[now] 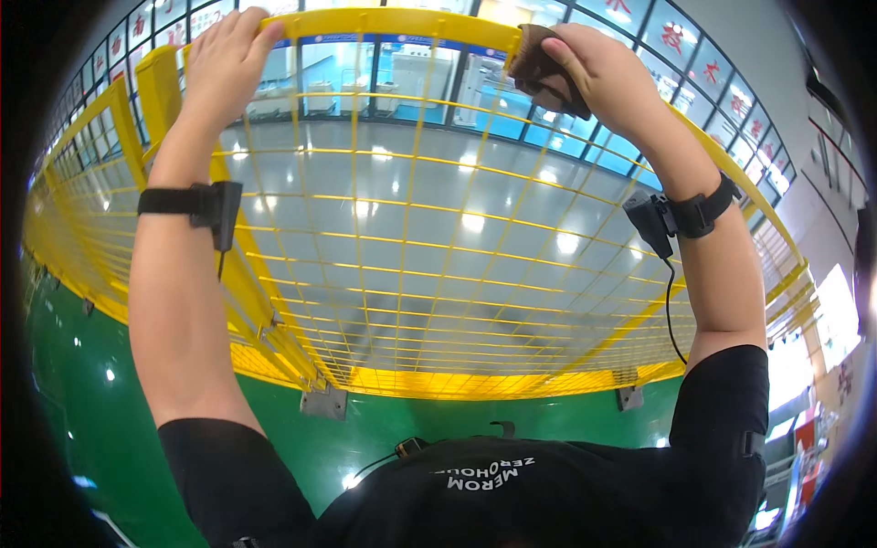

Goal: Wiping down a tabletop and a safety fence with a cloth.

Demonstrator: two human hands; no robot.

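Note:
A yellow wire-mesh fence panel (pixel 410 199) stands upright right in front of me. Its yellow top rail (pixel 397 22) runs between my two raised hands. At the rail's left end, beside a thick yellow post (pixel 159 89), my left hand (pixel 229 61) rests with its fingers curled over the rail. My right hand (pixel 603 75) holds a folded brown cloth (pixel 548 72) against the top rail, thumb on the near side. Part of the cloth and the fingers behind it are hidden. Each forearm wears a black strap with a small device (pixel 223 214).
Further yellow fence panels (pixel 75 192) continue on the left, and the fence curves off to the right. Grey metal base plates (pixel 325 402) fix it to the green floor (pixel 384 421). Beyond the mesh lie a shiny grey floor (pixel 438 178) and glass-walled rooms (pixel 411 72).

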